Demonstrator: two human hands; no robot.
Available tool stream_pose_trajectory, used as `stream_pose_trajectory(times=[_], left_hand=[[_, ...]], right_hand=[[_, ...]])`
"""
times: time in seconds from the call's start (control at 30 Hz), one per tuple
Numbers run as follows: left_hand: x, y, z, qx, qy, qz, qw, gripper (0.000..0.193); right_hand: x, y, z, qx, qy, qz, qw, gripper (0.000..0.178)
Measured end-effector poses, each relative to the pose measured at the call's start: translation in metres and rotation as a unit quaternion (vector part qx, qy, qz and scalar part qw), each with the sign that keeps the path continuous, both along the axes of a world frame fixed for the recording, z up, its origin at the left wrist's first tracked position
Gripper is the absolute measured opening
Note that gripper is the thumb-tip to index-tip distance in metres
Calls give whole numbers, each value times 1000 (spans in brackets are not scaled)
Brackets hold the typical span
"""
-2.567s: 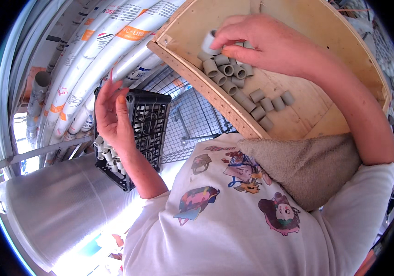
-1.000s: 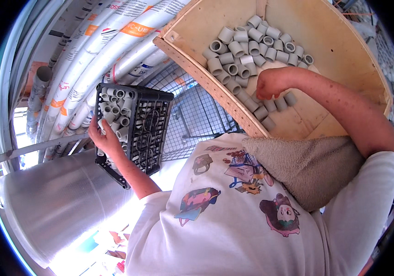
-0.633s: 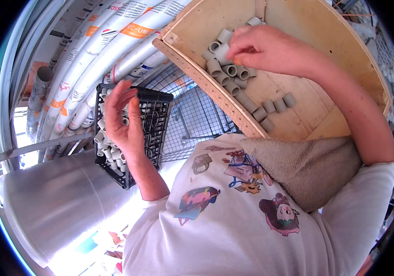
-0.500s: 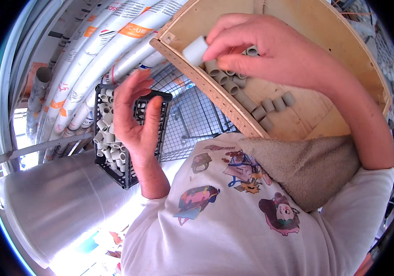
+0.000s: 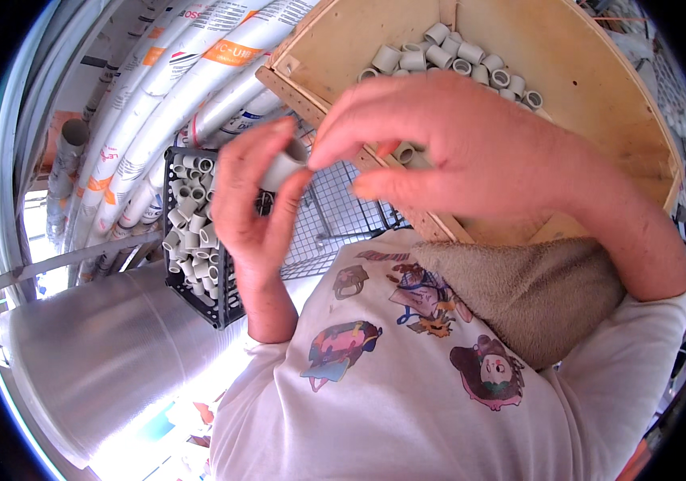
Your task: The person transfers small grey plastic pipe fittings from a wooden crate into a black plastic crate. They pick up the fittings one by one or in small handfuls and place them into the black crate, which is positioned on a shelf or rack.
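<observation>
A short light-grey plastic pipe coupling (image 5: 281,170) sits between the thumb and fingers of my left hand (image 5: 248,204), above the wire mesh. My right hand (image 5: 447,148) is just to its right, thumb and fingers apart, over the near rim of the wooden box (image 5: 623,104). Its fingertips come up to the coupling; whether they touch it I cannot tell. Many similar couplings (image 5: 439,56) lie piled inside the box, and part of the pile is hidden by my right hand. Left of my left hand, a black plastic crate (image 5: 219,317) holds more couplings (image 5: 191,228).
Long white wrapped pipes (image 5: 131,136) lean at the back left. Below them lies a large roll of clear plastic wrap (image 5: 102,353). A wire mesh basket (image 5: 319,208) stands between crate and box. A brown cloth (image 5: 535,289) lies across my lap by the box's edge.
My right hand has come left and nearer from inside the box, uncovering the piled couplings. The coupling it held is now in my left hand, whose fingers have closed around it.
</observation>
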State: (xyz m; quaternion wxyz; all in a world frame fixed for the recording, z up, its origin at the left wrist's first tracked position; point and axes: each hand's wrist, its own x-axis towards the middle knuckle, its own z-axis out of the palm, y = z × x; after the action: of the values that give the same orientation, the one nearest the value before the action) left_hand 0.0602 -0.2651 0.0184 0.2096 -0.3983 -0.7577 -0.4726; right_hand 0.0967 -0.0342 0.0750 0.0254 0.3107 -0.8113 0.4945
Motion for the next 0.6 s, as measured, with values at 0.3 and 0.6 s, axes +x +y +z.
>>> stream_pose_trajectory(times=[0.3,0.6], left_hand=[[-54,-137,-78,-77,-85,351,929,30],[-68,-228,-140,-226,10,443,867,35]], right_hand=[[-31,62,-33,427,-201,-52,880,23],[-39,90,-120,597,-445,19,667,30]])
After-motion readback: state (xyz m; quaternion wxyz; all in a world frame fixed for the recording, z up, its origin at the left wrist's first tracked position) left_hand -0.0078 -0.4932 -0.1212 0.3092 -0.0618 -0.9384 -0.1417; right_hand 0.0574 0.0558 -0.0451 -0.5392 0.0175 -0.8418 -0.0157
